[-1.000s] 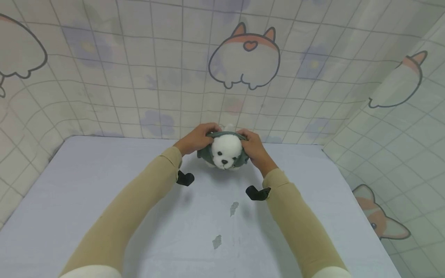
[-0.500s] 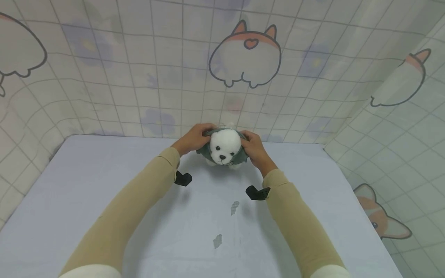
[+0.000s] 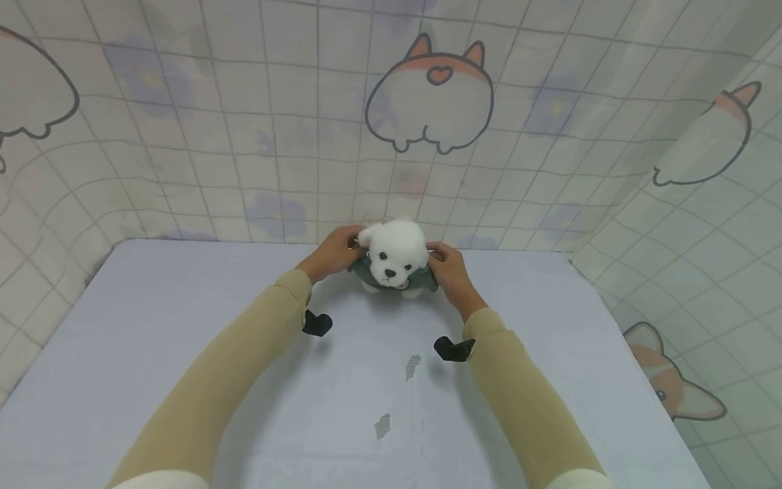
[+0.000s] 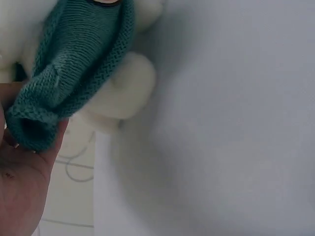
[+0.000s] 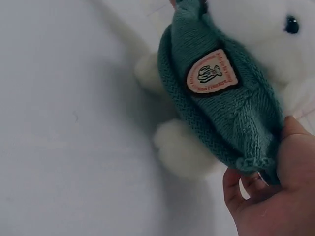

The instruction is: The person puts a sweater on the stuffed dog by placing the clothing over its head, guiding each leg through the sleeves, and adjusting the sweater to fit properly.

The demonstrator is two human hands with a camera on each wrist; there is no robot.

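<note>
A white plush dog with dark eyes and nose stands near the table's back edge, facing me. Around its body sits a green knitted sweater, its collar now below the head. My left hand holds the sweater at the dog's side; in the left wrist view a rolled sleeve opening lies against the fingers. On the other side my right hand pinches the sweater near its other sleeve, thumb in front and fingers behind. A pale patch shows on the sweater's chest. White paws stick out below.
The table has a pale cover with two grey marks. A grid-patterned curtain with corgi drawings hangs right behind the dog and along the sides. Dark wrist cameras protrude from both sleeves.
The sweater's collar has slid from over the top of the head down to the neck, uncovering the head and an ear. Both hands have come slightly lower with it.
</note>
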